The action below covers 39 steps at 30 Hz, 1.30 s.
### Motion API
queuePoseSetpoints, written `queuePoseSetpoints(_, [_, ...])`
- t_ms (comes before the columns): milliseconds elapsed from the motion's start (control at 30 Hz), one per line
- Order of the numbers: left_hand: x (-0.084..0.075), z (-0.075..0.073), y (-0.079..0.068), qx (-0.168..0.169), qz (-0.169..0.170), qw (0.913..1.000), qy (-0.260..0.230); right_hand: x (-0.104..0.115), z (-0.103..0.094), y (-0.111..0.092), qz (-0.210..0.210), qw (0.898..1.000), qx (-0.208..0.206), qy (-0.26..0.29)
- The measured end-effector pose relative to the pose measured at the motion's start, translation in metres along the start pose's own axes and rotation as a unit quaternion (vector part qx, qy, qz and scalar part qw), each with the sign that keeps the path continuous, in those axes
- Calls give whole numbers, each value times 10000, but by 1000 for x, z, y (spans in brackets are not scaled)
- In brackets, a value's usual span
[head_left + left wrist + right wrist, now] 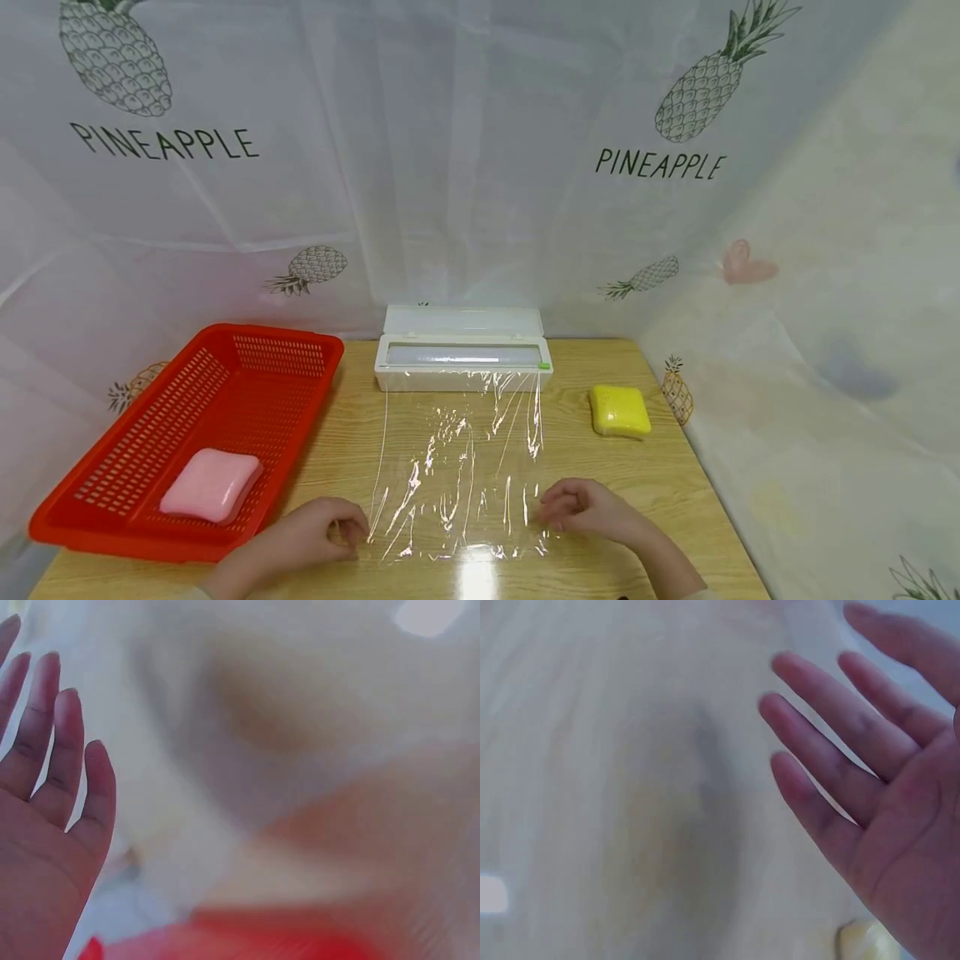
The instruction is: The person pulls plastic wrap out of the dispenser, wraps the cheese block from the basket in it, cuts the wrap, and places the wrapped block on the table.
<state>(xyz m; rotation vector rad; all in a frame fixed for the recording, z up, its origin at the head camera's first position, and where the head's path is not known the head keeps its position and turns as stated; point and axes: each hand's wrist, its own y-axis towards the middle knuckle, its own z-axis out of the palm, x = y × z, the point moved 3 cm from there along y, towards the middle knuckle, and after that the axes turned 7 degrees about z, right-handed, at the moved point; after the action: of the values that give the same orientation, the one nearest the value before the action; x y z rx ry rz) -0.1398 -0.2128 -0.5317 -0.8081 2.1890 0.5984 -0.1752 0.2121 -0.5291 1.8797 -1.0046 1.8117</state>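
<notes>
A clear sheet of cling film (442, 467) stretches from a white film dispenser (465, 381) toward me across the wooden table. Beside the film's near left corner is my left hand (318, 533), fingers loosely bent. My right hand (592, 512) is at the near right edge, also relaxed; whether it touches the film I cannot tell. Fingers (69, 742) of the left hand are spread and hold nothing in the left wrist view. Likewise, the right hand's fingers (817, 742) are apart and hold nothing in the right wrist view. The dispenser's lid (465, 320) stands raised.
To the left, a red plastic basket (262, 421) contains a pink sponge-like block (212, 485). A yellow sponge-like block (620, 410) lies on the table (675, 508) at right. White pineapple-print sheeting (450, 183) hangs behind and beside the table.
</notes>
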Motion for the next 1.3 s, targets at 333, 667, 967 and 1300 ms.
queuePoseSetpoints(333, [-19,-91,9,-544,-844,9899,999,49,16,45,-729,9901,-1034,-605])
queuePoseSetpoints(667, [3,-162,-18,-971,-1160,9709,1856,73,61,92,-717,9917,-896,-585])
queuePoseSetpoints(967, [40,-174,-39,-161,-1897,9730,1306,71,104,119,-666,9962,-566,16])
queuePoseSetpoints(1300, [59,-164,-45,829,-2991,9493,494,72,124,126,-640,9964,-449,-340])
